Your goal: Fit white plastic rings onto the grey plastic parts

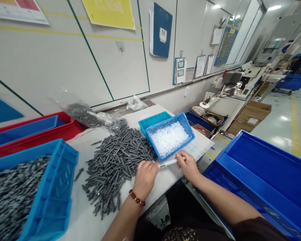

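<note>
Your left hand (146,175) pinches one end of the white rod (170,162) — fingers closed — and your right hand (187,164) grips its other end. The rod bridges the gap between them, just nearer you than the blue basket (155,147), right of the grey parts (117,160) on the tabletop (77,201).

Dark-grey parts (120,157), white rod (169,162), white pieces (169,136), bright-blue basket (187,126), teal tray (150,122), red-and-gold bracelet (137,198), deep-blue crate (266,155)
</note>
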Motion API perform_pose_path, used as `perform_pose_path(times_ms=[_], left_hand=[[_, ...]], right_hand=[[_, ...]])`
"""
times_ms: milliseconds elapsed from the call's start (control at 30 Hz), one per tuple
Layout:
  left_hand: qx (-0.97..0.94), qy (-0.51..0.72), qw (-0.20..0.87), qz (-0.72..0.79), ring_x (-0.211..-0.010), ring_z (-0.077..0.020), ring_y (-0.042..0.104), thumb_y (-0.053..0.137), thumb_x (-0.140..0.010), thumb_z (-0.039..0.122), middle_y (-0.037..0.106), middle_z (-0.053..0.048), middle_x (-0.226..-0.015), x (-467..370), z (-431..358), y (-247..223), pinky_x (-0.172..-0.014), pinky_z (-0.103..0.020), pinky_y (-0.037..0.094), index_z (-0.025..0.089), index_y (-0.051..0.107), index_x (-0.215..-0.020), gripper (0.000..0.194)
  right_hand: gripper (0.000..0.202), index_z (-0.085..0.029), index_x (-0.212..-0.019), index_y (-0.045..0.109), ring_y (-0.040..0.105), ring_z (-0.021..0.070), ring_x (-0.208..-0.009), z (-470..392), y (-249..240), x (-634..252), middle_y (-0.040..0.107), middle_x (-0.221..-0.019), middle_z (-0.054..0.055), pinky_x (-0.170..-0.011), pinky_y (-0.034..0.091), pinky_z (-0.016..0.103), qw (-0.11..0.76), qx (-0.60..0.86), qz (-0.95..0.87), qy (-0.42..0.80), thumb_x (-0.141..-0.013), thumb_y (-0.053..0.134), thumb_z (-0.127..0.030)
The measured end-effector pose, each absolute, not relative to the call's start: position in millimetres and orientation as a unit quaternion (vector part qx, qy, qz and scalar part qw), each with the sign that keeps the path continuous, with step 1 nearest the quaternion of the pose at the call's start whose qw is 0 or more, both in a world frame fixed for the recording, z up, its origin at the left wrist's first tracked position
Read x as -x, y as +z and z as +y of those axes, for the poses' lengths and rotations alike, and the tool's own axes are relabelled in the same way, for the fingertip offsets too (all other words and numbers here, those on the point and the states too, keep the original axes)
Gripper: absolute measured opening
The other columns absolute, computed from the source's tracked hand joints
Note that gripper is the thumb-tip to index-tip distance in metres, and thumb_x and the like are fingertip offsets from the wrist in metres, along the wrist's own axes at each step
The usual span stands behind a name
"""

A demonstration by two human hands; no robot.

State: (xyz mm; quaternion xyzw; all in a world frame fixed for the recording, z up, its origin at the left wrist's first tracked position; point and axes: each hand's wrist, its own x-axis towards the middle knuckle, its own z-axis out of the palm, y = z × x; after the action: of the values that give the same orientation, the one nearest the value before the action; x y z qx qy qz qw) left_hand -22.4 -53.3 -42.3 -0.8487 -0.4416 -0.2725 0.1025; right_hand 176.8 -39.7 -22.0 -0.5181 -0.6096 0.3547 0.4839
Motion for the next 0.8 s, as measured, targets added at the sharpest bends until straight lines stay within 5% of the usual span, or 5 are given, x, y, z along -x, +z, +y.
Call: perform_pose_path(times_ms=[267,400,500,800], left_hand=[[0.860,-0.273,0.103,-0.419,-0.072,-0.0180,0.056,0.035,-0.095,0.025,0.062,-0.004,-0.073,20.1,-55.5,-43.5,-0.072,-0.035,0.039,0.015,0.058,-0.089,0.026],[0.838,-0.318,0.106,-0.430,-0.094,-0.0239,0.055,0.042,-0.091,0.039,0.064,-0.011,-0.097,24.6,-54.5,-38.8,-0.086,-0.042,0.040,0.014,0.052,-0.114,0.035],[0.801,-0.359,0.107,-0.467,-0.108,-0.0283,0.049,0.043,-0.090,0.041,0.058,-0.015,-0.114,28.9,-53.3,-38.8,-0.092,-0.045,0.039,0.013,0.040,-0.129,0.049],[0.794,-0.365,0.094,-0.476,-0.104,-0.0264,0.052,0.040,-0.092,0.029,0.059,-0.013,-0.109,29.3,-49.6,-45.9,-0.090,-0.045,0.043,0.016,0.043,-0.127,0.038]], right_hand=[[0.030,-0.022,-0.062,0.047,0.042,0.0114,-0.042,-44.9,-29.0,-153.8,0.046,-0.042,-0.005,-0.050,0.036,0.024,0.488,0.502,-0.613,0.366,-0.083,0.043,-0.043],[0.034,-0.021,-0.064,0.051,0.040,0.0112,-0.042,-32.0,-25.2,-173.5,0.044,-0.042,-0.006,-0.048,0.034,0.024,0.499,0.502,-0.589,0.390,-0.083,0.043,-0.048],[0.035,-0.021,-0.064,0.051,0.039,0.0113,-0.044,-15.5,-24.6,-198.3,0.044,-0.044,-0.005,-0.050,0.033,0.024,0.562,0.538,-0.533,0.332,-0.083,0.042,-0.048],[0.036,-0.021,-0.057,0.049,0.041,0.0118,-0.048,6.0,-14.1,-241.3,0.047,-0.047,-0.004,-0.053,0.033,0.025,0.591,0.606,-0.503,0.175,-0.083,0.042,-0.045]])
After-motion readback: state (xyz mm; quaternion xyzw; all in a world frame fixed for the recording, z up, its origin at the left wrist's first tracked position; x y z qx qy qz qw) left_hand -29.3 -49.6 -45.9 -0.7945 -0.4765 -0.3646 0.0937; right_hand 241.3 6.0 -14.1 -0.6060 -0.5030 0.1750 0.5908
